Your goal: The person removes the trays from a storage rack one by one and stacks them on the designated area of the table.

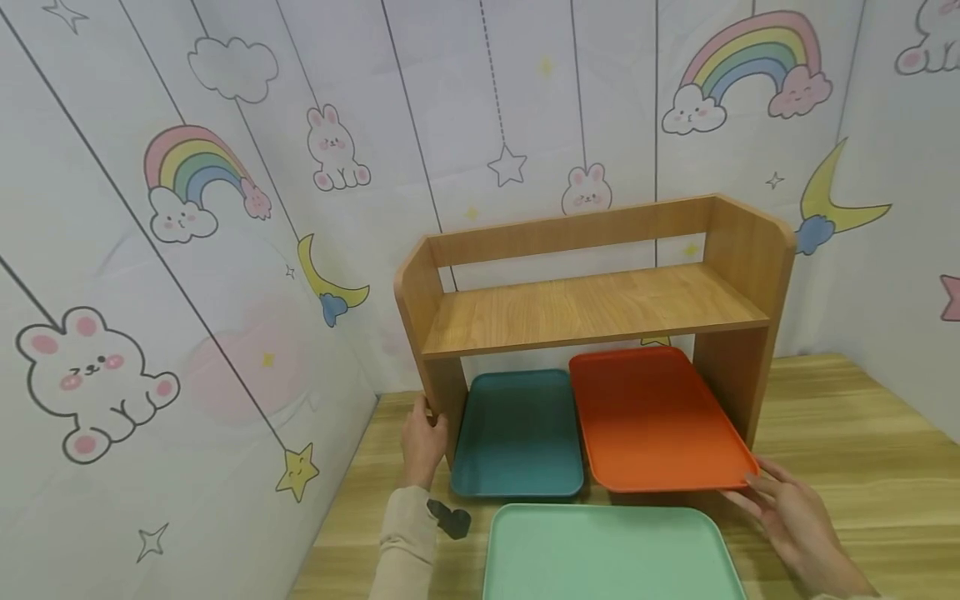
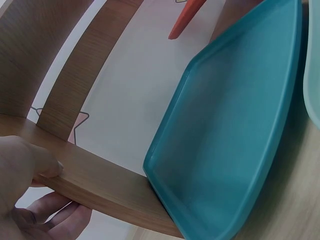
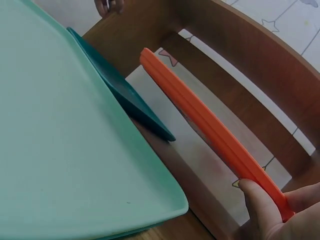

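Orange tray [image 1: 660, 421], plain-faced, in right grip [image 1: 797, 518]

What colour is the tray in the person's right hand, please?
The tray in the right hand is bright orange, seen best in the head view.

White wall coverings [image 1: 465, 108] printed with rabbits [image 1: 337, 154] and rainbows [image 1: 772, 33] rise beyond the grip; beneath it spreads a wood-grain tabletop [image 1: 847, 433].

At eleven o'clock from the mint-green tray [image 1: 611, 554] is a teal tray [image 1: 517, 433], at one an orange tray [image 1: 663, 421]; all three are plain. At twelve, the shelf [image 1: 592, 312] is brown with wood grain. The table [image 1: 832, 425] is streaked yellowish tan, the sleeve [image 1: 406, 533] at nine beige. The white wall [image 1: 450, 100] carries pastel rainbows [image 1: 750, 52], yellow moons [image 1: 817, 190] and rabbits [image 1: 82, 371].
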{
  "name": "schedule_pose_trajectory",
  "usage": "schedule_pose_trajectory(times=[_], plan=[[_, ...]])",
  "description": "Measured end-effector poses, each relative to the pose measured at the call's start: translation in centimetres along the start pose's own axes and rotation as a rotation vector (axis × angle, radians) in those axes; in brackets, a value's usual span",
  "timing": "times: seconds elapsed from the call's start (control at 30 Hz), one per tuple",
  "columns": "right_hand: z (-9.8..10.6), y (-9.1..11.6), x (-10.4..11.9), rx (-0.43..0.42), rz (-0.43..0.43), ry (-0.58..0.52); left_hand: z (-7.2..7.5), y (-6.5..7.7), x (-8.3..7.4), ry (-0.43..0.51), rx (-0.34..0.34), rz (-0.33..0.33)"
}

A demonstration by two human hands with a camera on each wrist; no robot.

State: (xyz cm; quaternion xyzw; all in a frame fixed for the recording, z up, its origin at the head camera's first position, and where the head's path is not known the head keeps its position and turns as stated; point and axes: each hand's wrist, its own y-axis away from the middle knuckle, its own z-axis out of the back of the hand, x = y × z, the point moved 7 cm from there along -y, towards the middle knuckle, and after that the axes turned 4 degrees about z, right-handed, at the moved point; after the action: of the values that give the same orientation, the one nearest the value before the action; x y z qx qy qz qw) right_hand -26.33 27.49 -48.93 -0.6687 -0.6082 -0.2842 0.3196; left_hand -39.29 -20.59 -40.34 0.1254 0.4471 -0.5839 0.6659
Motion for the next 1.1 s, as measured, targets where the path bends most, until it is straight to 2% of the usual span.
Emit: schedule_pose_trajectory(times=[0.23,0.67,1.1], plan=[[-0.1,0.3,-0.2,-0.051,-0.065,0.009,-0.1,0.0,0.2,-0.006,0.004,0.002],[-0.4,0.6,0.6,-0.024,-0.039,-0.009,0.1,0.1,-0.1,0.002,-0.007,-0.008],[-0.6,0.7,0.8,-0.016,-0.038,0.029,0.0,0.0,0.0,-0.003,0.005,-0.004]])
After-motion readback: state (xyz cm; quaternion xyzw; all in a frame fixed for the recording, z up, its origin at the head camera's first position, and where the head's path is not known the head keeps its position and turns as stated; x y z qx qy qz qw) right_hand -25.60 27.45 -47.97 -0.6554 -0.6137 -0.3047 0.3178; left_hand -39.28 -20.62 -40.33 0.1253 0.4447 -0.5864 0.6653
